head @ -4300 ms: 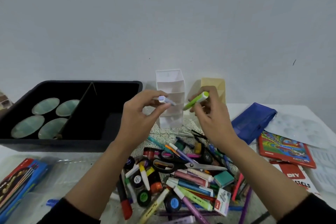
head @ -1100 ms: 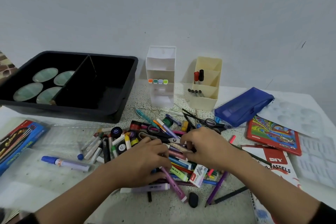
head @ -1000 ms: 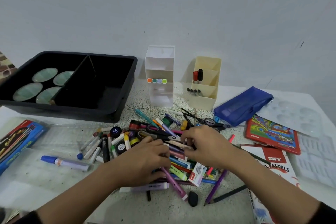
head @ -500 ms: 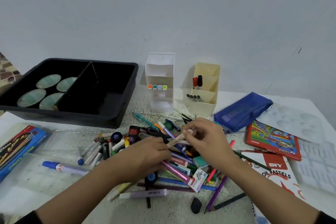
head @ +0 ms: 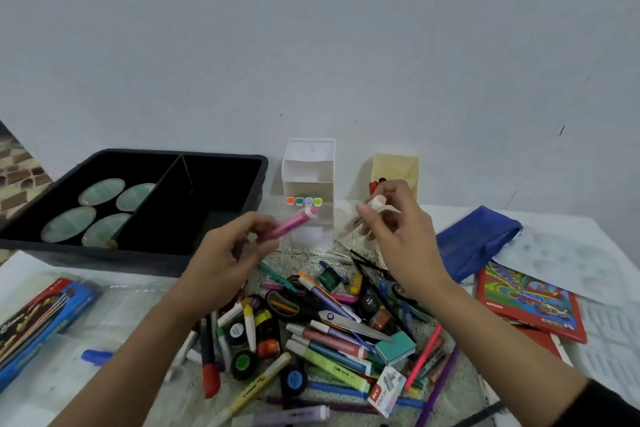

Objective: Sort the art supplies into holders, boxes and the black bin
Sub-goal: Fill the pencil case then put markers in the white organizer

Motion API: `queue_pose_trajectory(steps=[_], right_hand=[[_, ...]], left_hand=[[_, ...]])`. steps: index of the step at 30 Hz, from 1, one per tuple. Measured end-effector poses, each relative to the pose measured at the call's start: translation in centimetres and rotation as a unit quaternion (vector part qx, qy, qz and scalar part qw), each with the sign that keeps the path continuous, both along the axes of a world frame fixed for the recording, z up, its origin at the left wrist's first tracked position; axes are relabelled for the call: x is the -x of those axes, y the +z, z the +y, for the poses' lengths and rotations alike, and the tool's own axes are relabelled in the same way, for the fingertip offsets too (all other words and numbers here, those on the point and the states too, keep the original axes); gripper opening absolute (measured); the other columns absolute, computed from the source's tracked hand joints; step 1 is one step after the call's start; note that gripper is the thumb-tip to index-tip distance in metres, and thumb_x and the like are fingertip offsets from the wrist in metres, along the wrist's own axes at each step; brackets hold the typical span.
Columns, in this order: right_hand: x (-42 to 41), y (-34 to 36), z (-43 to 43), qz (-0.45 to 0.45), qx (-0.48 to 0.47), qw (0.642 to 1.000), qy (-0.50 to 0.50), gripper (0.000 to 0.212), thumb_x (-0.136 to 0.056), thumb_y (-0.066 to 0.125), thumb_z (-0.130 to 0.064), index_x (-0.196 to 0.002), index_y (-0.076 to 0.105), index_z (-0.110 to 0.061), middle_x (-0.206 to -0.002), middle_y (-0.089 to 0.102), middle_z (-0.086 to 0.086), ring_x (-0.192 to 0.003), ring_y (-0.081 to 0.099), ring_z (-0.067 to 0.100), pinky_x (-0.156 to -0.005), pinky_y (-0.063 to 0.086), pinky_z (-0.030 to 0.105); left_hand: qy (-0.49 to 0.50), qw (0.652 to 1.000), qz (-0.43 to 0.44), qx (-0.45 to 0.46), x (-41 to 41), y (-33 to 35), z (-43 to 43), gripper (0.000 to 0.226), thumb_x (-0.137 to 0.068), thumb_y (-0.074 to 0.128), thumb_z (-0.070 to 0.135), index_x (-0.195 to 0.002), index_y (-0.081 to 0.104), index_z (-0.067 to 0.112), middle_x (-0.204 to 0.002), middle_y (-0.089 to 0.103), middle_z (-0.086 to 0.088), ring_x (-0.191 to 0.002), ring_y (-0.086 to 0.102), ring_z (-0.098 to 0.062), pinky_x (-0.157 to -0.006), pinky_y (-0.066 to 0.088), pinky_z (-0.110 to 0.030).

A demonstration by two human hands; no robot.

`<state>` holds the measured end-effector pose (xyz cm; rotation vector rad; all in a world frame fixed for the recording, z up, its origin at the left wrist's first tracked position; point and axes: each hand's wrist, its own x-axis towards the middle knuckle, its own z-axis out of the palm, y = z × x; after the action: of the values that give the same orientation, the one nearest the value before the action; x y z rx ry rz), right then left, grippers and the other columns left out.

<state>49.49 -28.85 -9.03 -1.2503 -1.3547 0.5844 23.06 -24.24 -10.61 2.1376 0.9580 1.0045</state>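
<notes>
Two markers in hand, ready for the holders.
The left hand (head: pixel 225 263) had its fingers (head: pixel 254 222) clamped on a pink marker (head: pixel 289 227), cap tilted up toward the white holder (head: pixel 308 166); the right hand (head: pixel 403 243) pinched a pale marker (head: pixel 379 204) in front of the cream holder (head: pixel 396 166). Both hung raised over the pile (head: pixel 329 326) on the surface (head: pixel 287 258). Next, each marker probably needed slotting in beside the four caps (head: pixel 304 201) racked there.

The bin (head: pixel 104 258) sits back left, with four dishes (head: pixel 100 191) in its left compartment. To its right a tall holder (head: pixel 308 163) and a low holder (head: pixel 394 166) stand side by side, then a pouch (head: pixel 478 243). In front lies a heap of pens (head: pixel 329 340), with a pencil box (head: pixel 38 326) to its left and books (head: pixel 530 308) to its right. Above the heap the left hand (head: pixel 221 260) holds a marker (head: pixel 289 227), and the right hand (head: pixel 405 239) holds what seems a second marker (head: pixel 379 206).
</notes>
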Motion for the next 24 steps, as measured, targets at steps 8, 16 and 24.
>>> queue_pose_trajectory(steps=[8, 16, 24], right_hand=[[1.4, -0.8, 2.6, -0.182, -0.131, 0.975, -0.009, 0.015, -0.096, 0.068, -0.020, -0.108, 0.062, -0.014, -0.096, 0.066, -0.005, -0.084, 0.064, 0.009, -0.071, 0.052, 0.027], [1.8, -2.2, 5.1, -0.327, -0.133, 0.935, -0.005, 0.016, -0.094, 0.070, -0.021, -0.106, 0.060, -0.021, -0.087, 0.063, -0.006, -0.067, 0.048, 0.006, -0.060, 0.044, 0.023], [2.6, -2.2, 7.5, -0.505, -0.105, 0.855, -0.050, 0.030, -0.080, 0.080, -0.013, -0.099, 0.057, -0.014, -0.074, 0.067, 0.004, -0.045, 0.052, 0.030, -0.037, 0.033, 0.027]], left_hand=[[0.094, 0.979, -0.156, 0.095, -3.3, -0.2, 1.9, 0.016, -0.090, 0.073, 0.024, -0.104, 0.064, 0.021, -0.101, 0.075, 0.006, -0.094, 0.068, -0.019, -0.086, 0.052, -0.061], [0.102, 0.978, -0.172, 0.055, -4.3, 0.1, 4.5, 0.015, -0.088, 0.078, 0.020, -0.095, 0.065, 0.020, -0.092, 0.069, 0.006, -0.080, 0.063, -0.010, -0.079, 0.052, -0.040], [0.072, 0.988, -0.134, -0.010, -3.8, 0.8, 5.6, 0.012, -0.091, 0.073, 0.009, -0.101, 0.069, 0.015, -0.098, 0.072, 0.004, -0.094, 0.070, -0.018, -0.083, 0.058, -0.037]])
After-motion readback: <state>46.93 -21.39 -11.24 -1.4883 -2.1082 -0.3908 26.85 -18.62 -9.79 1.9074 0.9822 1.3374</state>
